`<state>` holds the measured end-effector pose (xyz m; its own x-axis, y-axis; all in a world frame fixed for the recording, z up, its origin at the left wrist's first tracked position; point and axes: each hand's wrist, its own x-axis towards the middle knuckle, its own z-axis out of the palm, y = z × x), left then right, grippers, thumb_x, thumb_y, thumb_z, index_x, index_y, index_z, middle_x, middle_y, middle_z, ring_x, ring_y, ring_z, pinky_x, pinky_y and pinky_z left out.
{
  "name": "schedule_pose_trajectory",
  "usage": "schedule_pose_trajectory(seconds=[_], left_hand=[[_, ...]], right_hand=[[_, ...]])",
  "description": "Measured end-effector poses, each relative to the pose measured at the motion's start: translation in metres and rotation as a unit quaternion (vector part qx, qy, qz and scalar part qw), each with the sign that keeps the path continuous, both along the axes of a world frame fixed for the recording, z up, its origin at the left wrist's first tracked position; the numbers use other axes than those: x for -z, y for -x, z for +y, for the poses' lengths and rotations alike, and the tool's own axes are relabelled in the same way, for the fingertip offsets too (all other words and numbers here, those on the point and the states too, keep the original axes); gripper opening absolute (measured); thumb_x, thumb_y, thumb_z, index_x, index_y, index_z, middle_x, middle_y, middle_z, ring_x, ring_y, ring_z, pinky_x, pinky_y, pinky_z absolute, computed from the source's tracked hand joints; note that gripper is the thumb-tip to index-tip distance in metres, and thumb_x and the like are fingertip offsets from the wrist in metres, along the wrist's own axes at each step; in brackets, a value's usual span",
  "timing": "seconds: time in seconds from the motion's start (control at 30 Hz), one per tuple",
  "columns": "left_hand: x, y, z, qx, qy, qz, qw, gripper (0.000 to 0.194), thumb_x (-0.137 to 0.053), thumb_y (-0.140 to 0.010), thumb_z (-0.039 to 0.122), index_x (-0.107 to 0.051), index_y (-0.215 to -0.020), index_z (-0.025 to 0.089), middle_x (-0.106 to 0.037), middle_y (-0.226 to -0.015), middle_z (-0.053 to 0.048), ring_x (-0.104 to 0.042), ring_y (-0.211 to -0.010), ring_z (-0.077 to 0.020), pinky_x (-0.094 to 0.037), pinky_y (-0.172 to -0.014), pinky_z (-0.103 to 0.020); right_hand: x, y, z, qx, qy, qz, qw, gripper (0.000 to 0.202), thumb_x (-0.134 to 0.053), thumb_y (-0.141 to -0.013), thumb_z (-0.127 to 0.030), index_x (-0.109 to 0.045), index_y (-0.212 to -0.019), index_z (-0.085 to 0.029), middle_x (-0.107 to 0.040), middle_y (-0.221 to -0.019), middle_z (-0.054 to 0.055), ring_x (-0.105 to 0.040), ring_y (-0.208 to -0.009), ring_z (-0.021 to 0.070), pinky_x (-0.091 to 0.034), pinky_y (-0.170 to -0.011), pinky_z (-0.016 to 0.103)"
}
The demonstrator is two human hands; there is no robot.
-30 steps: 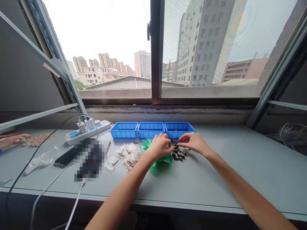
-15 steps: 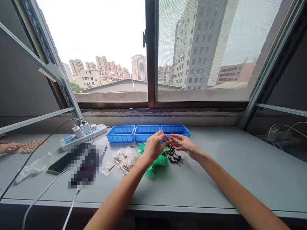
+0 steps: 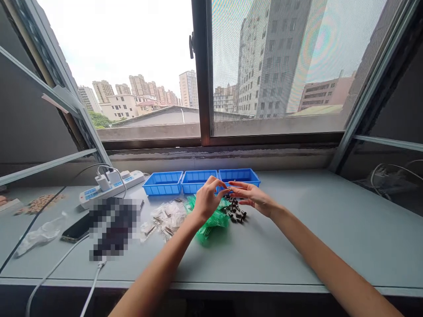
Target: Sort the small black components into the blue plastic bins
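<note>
My left hand (image 3: 209,200) is closed in a pinch, its fingertips meeting those of my right hand over the table. My right hand (image 3: 254,198) reaches in from the right with its fingers fairly straight and the tips drawn together. A tiny dark thing shows between the two sets of fingertips, too small to name. Below them lie a crumpled green plastic bag (image 3: 216,221) and a pile of small dark fittings (image 3: 236,215). Left of the green bag is a heap of clear plastic bags (image 3: 169,213) with small metal pieces in them.
Three blue bins (image 3: 162,190) stand in a row behind the hands. On the left are a white power strip (image 3: 114,189), a phone (image 3: 74,230), trailing cables and a crumpled clear bag (image 3: 42,235). At the far left, another person's fingers (image 3: 2,200) are near small tan pieces (image 3: 41,204).
The view has shifted slightly. My hands stay together at the fingertips, and my right hand's fingers look straighter. The other person's hand has drawn back left, where a pale block-like object now shows.
</note>
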<state>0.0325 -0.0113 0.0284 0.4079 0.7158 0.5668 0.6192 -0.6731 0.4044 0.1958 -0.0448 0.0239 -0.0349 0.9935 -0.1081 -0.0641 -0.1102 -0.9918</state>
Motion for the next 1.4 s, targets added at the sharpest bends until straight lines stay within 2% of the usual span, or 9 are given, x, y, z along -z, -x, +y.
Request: schedule_pose_trajectory(seconds=[0.37,0.7,0.93,1.23,1.4], left_hand=[[0.0023,0.0001,-0.0003,-0.01,-0.02,0.011,1.0,0.007,-0.061,-0.08,0.029,-0.064,-0.083,0.024,-0.058,-0.09,0.002,-0.058,-0.068,-0.0096,-0.043,-0.06,-0.02],[0.0032,-0.0002,-0.0018,-0.02,-0.023,0.033,0.999,0.009,-0.062,-0.08,0.031,-0.065,-0.084,0.024,-0.058,-0.093,0.002,-0.058,-0.069,-0.0095,-0.043,-0.061,-0.021],[0.0019,-0.0013,-0.0046,-0.019,-0.023,0.062,0.998,0.012,-0.056,-0.084,0.032,-0.064,-0.089,0.025,-0.057,-0.098,0.001,-0.058,-0.069,-0.01,-0.044,-0.061,-0.022],[0.0028,-0.0027,-0.0047,-0.003,-0.012,0.062,0.998,0.015,-0.048,-0.088,0.031,-0.059,-0.096,0.024,-0.055,-0.102,0.001,-0.058,-0.069,-0.01,-0.042,-0.057,-0.021],[0.0029,-0.0041,-0.0028,-0.004,-0.01,0.068,0.998,0.017,-0.048,-0.088,0.034,-0.06,-0.093,0.022,-0.055,-0.104,0.0,-0.057,-0.07,-0.0102,-0.042,-0.058,-0.022]], right_hand=[[-0.0005,0.0026,-0.0011,0.03,-0.004,0.006,1.0,0.043,-0.073,-0.067,-0.031,-0.063,-0.108,-0.024,-0.069,-0.104,0.006,-0.063,-0.097,0.0188,-0.049,-0.078,0.027],[0.0046,0.0057,0.0018,0.041,-0.013,-0.002,0.999,0.04,-0.073,-0.068,-0.032,-0.065,-0.106,-0.023,-0.071,-0.098,0.005,-0.064,-0.096,0.0196,-0.05,-0.069,0.024],[0.0066,0.006,0.0014,0.031,-0.002,-0.005,1.0,0.035,-0.072,-0.068,-0.033,-0.067,-0.101,-0.024,-0.071,-0.095,0.005,-0.063,-0.097,0.0202,-0.05,-0.07,0.025],[0.0053,0.0021,-0.0016,-0.003,0.006,-0.007,1.0,0.042,-0.074,-0.065,-0.038,-0.067,-0.105,-0.027,-0.07,-0.098,0.003,-0.063,-0.092,0.0158,-0.047,-0.066,0.02],[0.0056,-0.0002,-0.0015,0.02,-0.02,-0.056,0.998,0.041,-0.072,-0.065,-0.042,-0.068,-0.103,-0.026,-0.069,-0.098,0.003,-0.062,-0.083,0.0141,-0.045,-0.061,0.021]])
